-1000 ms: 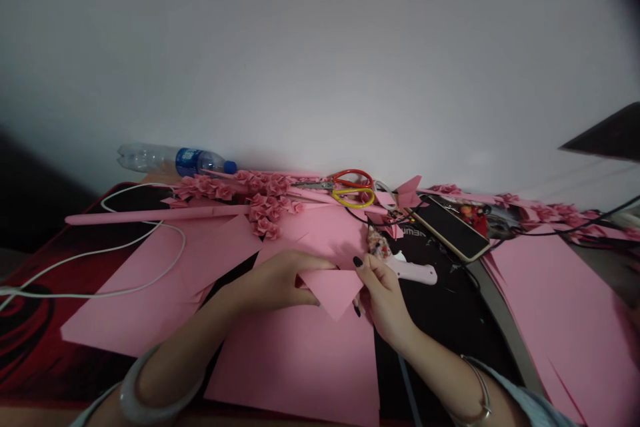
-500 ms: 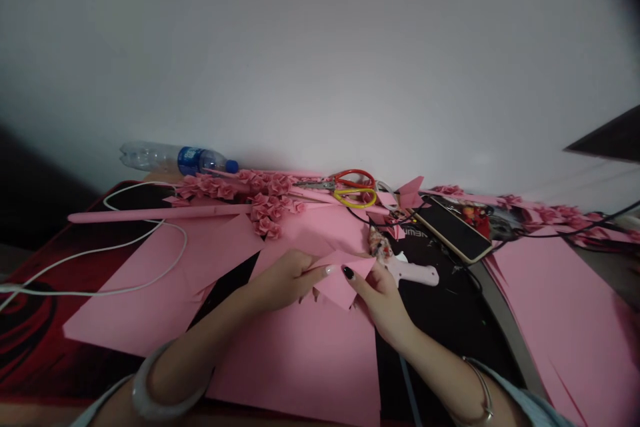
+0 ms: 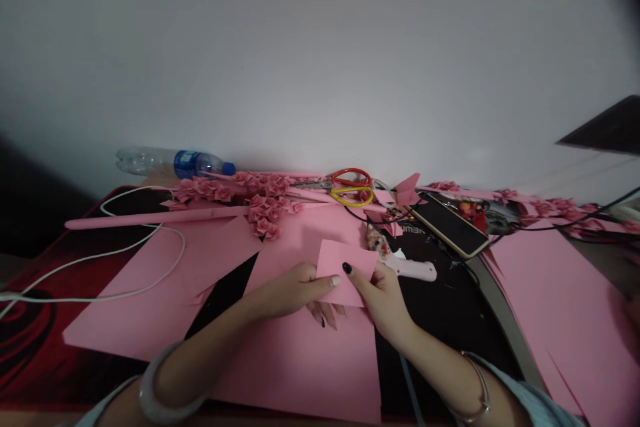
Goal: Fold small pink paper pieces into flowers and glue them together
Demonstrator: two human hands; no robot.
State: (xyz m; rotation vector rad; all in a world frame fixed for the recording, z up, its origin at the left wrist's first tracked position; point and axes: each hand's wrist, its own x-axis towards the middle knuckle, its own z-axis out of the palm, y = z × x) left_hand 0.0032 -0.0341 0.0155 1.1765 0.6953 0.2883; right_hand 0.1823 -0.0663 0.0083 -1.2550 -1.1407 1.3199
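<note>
Whereas a second ago the held piece showed a pointed, folded flap toward the wearer, the pink paper square (image 3: 340, 259) now presents a flat, four-cornered face, found mid-turn half a second back. In this inspector's judgement, the folded piece has been turned over and the work is at a point of straightening it between folds. It is located over the large pink sheet (image 3: 300, 360), midway between the left and right sides of the table (image 3: 40, 417). The left hand (image 3: 293, 290) is closed on its left side, thumb flat on the face; the right hand (image 3: 387, 300) pinches the opposite side, dark-nailed thumb pressed on the face, its other fingers largely hidden. Fingertips show below the near edge of the square; which hand owns each cannot be told with certainty. Just beyond the right hand lies a white-handled tool (image 3: 417, 270), the nearest potential obstruction to outward movement on that side. Toward the far edge, by the wall, are paper flowers (image 3: 267, 213), scissors (image 3: 327, 185), a phone (image 3: 453, 227) and, near the far left corner, a plastic bottle (image 3: 187, 163). A white cable (image 3: 90, 299) crosses the left-hand sheets (image 3: 130, 320), well apart from both hands; further sheets (image 3: 575, 307) occupy the right side.
</note>
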